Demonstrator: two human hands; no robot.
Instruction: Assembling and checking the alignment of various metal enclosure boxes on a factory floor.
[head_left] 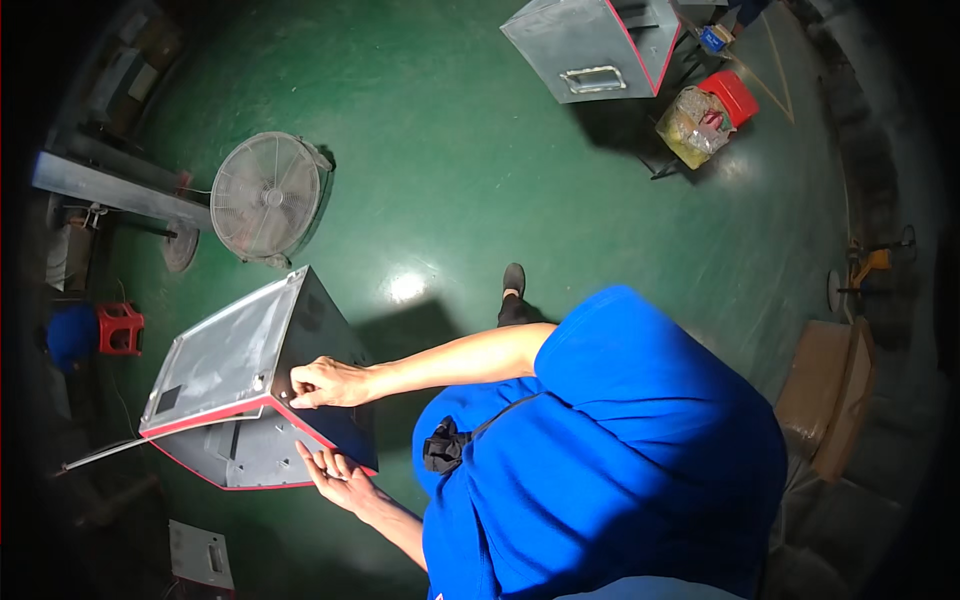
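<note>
A grey sheet-metal cabinet (228, 345) with red trim along its open edge stands to my left, its opening toward me. My right hand (330, 383) reaches across to its upper corner; thumb and fingers are pinched together at the red edge. Whatever lies between them is too small to make out. Lower down, my left hand (338, 482) is turned palm up, fingers partly extended, their tips by the red-trimmed rim. It appears to hold nothing. Small studs or fittings show on the cabinet's inner wall. A thin pale rod (100, 455) sticks out past its left corner.
A round floor fan (270, 198) stands beyond the cabinet on the green floor. At far left is a red stool (121, 328). Another grey cabinet (575, 50) and a red stool with a bag (697, 125) stand upper right. Cardboard (815, 390) leans at right.
</note>
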